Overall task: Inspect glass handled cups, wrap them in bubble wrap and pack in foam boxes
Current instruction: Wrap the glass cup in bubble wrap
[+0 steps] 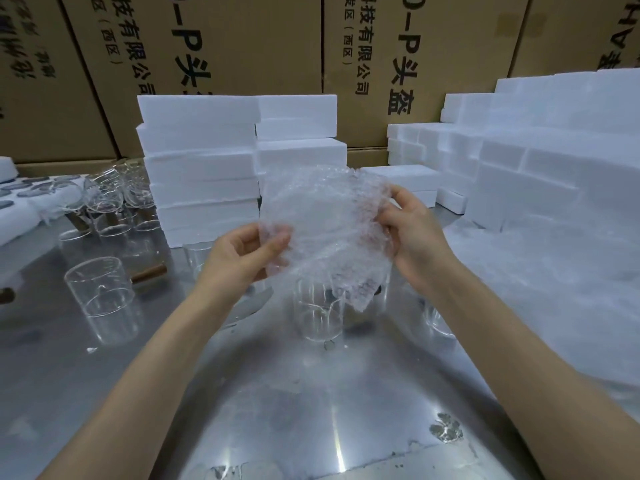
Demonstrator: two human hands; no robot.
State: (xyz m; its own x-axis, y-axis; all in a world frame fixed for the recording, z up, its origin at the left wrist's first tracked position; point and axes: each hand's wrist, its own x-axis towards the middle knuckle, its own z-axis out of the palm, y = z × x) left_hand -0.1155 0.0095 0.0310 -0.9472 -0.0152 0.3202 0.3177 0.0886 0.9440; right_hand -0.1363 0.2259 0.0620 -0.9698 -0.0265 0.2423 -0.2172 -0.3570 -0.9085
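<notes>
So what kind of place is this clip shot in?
Likely a warehouse packing station: printed cardboard cartons are stacked behind a metal table holding piled foam boxes and glass cups, while both hands hold bubble wrap.

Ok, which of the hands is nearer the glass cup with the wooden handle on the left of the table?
Left. The left hand holds the bubble wrap just right of that cup; the right hand grips the wrap's far side, further away.
</notes>
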